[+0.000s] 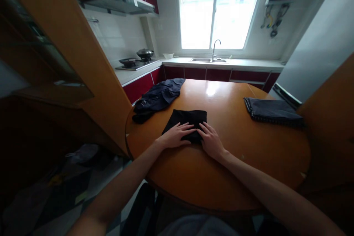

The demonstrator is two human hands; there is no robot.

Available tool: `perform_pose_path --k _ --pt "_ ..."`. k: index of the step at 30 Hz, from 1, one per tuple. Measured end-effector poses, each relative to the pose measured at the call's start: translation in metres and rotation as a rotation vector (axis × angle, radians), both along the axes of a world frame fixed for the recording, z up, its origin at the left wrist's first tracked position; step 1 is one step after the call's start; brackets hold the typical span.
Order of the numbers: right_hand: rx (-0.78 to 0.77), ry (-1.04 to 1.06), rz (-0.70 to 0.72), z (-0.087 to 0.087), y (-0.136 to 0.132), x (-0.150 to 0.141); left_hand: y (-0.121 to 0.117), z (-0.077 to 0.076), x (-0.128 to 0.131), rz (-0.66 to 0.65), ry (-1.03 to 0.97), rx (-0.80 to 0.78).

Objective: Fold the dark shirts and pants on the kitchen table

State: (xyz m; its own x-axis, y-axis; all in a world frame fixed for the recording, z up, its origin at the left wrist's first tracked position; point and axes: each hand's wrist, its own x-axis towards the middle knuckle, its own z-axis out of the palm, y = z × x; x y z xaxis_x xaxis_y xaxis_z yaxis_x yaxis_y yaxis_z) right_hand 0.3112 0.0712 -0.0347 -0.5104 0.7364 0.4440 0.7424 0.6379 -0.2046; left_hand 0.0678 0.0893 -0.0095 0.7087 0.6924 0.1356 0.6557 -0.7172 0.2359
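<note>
A black folded garment (188, 116) lies flat on the wooden table in front of me; its exact kind does not show. My left hand (177, 135) rests on its near left part, fingers stretched out and pointing right. On its near right part lies my right hand (211, 138), fingers spread and angled to the upper left. The fingertips of both hands almost meet over the cloth. Neither hand grips anything.
The oval wooden table (229, 177) carries a crumpled dark navy garment (163, 94) at the far left. Folded dark grey clothes (273, 110) are stacked at the right. Beyond are a counter with a sink (201, 60), a stove (138, 65) with pans, and a fridge (318, 40).
</note>
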Motion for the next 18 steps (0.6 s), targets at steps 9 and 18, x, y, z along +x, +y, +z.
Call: perform_pose_path --k 9,18 --pt "-0.038 -0.044 0.139 0.0 0.0 0.011 -0.005 -0.003 -0.008 0.05 0.087 0.105" --pt "-0.082 -0.088 0.26 0.0 -0.013 0.024 -0.02 0.008 -0.004 0.073 0.179 0.067"
